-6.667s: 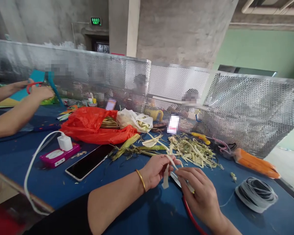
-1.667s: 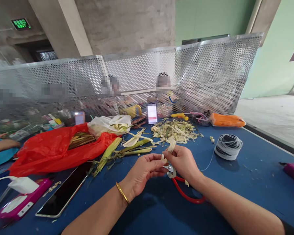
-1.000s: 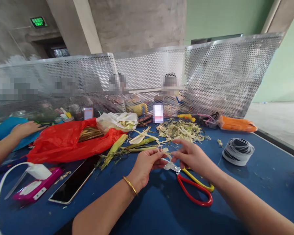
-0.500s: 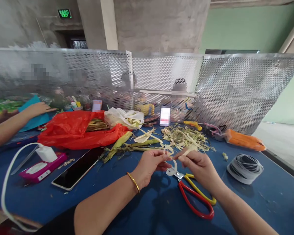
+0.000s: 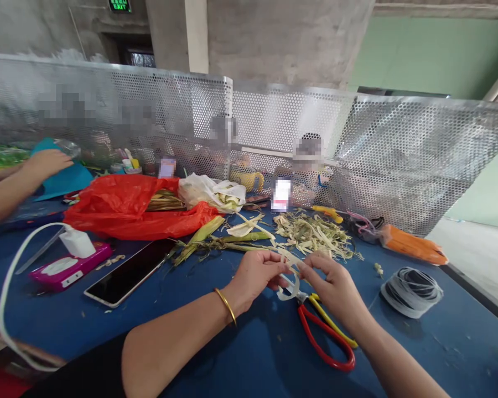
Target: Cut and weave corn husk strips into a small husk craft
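My left hand, with a gold bangle at the wrist, and my right hand meet over the blue table. Both pinch a pale corn husk strip that curls into a loop between the fingertips. Just under the hands lie scissors with one red and one yellow handle, flat on the table and touched by neither hand.
Behind my hands are a pile of shredded husk, corn ears, a red plastic bag and a white bag. A phone, a pink power bank and a cord coil lie around. Another person's arm is at left; a perforated metal screen runs behind.
The scissors have left my right hand and now lie on the table. Both hands have bent the husk strip into a loop. The camera has swung a little to the left.
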Demonstrator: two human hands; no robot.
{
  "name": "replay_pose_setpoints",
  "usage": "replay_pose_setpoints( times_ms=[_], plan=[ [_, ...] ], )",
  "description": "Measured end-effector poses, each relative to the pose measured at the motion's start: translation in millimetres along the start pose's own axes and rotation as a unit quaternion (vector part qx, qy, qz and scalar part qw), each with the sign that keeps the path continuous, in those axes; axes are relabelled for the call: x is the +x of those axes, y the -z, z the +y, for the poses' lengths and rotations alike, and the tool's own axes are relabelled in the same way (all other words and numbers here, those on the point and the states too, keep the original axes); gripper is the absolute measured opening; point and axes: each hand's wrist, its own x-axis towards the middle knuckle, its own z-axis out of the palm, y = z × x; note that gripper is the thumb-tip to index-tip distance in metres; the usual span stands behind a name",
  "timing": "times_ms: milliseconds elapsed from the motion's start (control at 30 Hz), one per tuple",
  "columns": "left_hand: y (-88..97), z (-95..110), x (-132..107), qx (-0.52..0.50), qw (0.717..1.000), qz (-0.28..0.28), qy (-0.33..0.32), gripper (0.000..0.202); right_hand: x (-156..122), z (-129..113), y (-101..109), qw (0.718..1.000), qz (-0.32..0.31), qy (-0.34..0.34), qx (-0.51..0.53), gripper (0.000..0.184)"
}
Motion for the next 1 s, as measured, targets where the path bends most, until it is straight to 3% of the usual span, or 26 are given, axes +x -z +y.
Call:
replay_pose_setpoints(
  times_ms=[433,533,633,833,933,1000],
  plan=[
    [-6.6,0,-5,0.060,0.998,-0.014,-0.020,0.005,-2,-1,-5,0.996,0.006,0.023,-0.083,0.035],
    [-5.4,-3,-5,0.096,0.994,-0.030,-0.042,0.007,-2,0,-6,0.997,-0.007,0.007,-0.080,0.028],
    [-4.0,-7,-5,0.136,0.987,-0.045,-0.075,0.010,-3,0,-7,0.999,-0.017,-0.035,-0.035,0.018],
    [-3.6,-12,-9,0.228,0.963,-0.082,-0.117,0.017,-2,1,-9,0.999,-0.013,-0.023,0.020,0.025],
    [-1.5,-14,-8,0.257,0.952,-0.102,-0.130,0.017,0,2,-9,0.990,-0.020,-0.079,0.111,0.023],
    [-0.1,-15,-7,0.256,0.950,-0.123,-0.127,0.018,0,2,-9,0.970,-0.047,-0.134,0.197,0.023]
  ],
)
